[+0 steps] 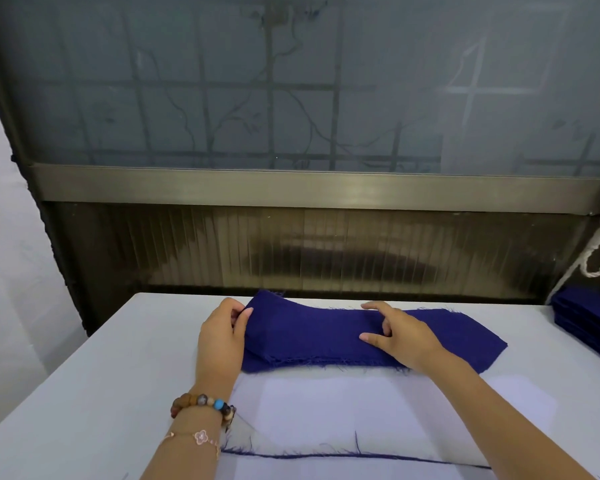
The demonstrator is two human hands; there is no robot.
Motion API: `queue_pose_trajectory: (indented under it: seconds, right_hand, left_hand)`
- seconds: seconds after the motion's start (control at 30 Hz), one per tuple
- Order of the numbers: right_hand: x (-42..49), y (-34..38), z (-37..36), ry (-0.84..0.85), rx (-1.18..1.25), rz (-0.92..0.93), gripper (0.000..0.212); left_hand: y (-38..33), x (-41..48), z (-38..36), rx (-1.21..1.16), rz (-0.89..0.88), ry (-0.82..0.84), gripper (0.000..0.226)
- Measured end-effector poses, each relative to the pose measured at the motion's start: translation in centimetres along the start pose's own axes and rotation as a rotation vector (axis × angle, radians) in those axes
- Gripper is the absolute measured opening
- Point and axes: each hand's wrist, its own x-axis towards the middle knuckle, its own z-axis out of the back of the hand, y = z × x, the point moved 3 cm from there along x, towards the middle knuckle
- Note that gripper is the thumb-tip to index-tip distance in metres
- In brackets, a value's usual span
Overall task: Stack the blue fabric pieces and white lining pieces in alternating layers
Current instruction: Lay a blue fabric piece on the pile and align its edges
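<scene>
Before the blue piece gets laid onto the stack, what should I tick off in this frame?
1. Left hand grips the blue piece at its left end: ok.
2. Right hand has a grip too: cannot tell; it lies on the piece's middle, fingers partly curled.
3. White lining tops the stack, ready for blue: ok.
4. Blue piece squared over the lining: not ok; it sits at the lining's far edge, left end raised.
5. Spare blue pile at far right: ok.
</scene>
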Motion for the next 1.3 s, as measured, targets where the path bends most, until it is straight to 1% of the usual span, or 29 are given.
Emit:
queue_pose_trajectory:
  seconds: [0.07,0.13,0.2,0.27,0.43,0.5,0.6,0.63,0.7,0.8,0.87,0.97,1.07,1.2,1.27,1.3]
  right_hand:
    - [0.4,1.1,-0.3,0.002,-0.102,0.022,0.064]
    - [0.8,2.1,-0.7,-0.016,-0.102,0.029,0.066]
    - [1.3,3.0,-1.3,-0.038,-0.094,0.042,0.063]
    - [1.5,3.6,-1.9,-0.058,-0.094,0.06,0.058]
    - [1.1,3.3,-2.6,-0.129,-0.039,0.086,0.042]
    - [1.2,3.1,-2.6,-0.132,-0.016,0.08,0.047]
    - [1.7,3.4,-2.3,-0.058,-0.027,0.081,0.061]
    - [1.8,3.4,-2.2,-0.041,-0.027,0.084,0.06]
    - [1.8,3.3,-2.2,-0.037,-0.028,0.093,0.05]
    - [1.7,3.0,-2.5,-0.057,-0.009,0.086,0.036]
    - [1.7,2.9,-2.6,-0.061,-0.003,0.082,0.034]
    - [1.7,2.8,-2.6,-0.074,0.001,0.072,0.036]
    - [1.6,2.8,-2.7,-0.081,0.011,0.071,0.036]
    - [1.5,2.8,-2.6,-0.075,0.015,0.067,0.036]
    - [1.5,2.9,-2.6,-0.077,0.01,0.064,0.035]
    - [1.5,2.9,-2.6,-0.078,0.005,0.062,0.035]
  left_hand:
    - [-0.1,0.0,0.0,-0.058,0.002,-0.007,0.003]
    - [-0.2,0.0,0.2,-0.106,0.008,-0.049,0.007]
    - [-0.2,-0.1,0.6,-0.157,0.018,-0.088,0.012]
    - [0.0,0.0,1.0,-0.211,0.039,-0.106,0.012]
    - [0.7,0.4,0.9,-0.504,0.26,-0.015,0.006]
    - [0.8,0.4,0.7,-0.558,0.304,0.018,0.009]
    - [1.0,0.4,0.3,-0.622,0.357,0.08,0.015]
    - [1.1,0.4,0.2,-0.634,0.376,0.106,0.017]
    - [1.2,0.3,0.0,-0.646,0.388,0.141,0.02]
    - [0.9,0.3,0.0,-0.601,0.328,0.14,0.031]
    - [0.5,0.4,0.0,-0.485,0.228,0.128,0.038]
    - [0.2,0.4,0.0,-0.338,0.073,0.101,0.038]
    - [0.2,0.4,0.1,-0.275,0.004,0.065,0.033]
    - [0.1,0.3,0.1,-0.209,-0.035,0.079,0.014]
    - [0.1,0.3,0.1,-0.186,-0.053,0.09,0.012]
    - [0.1,0.3,0.1,-0.194,-0.035,0.098,0.012]
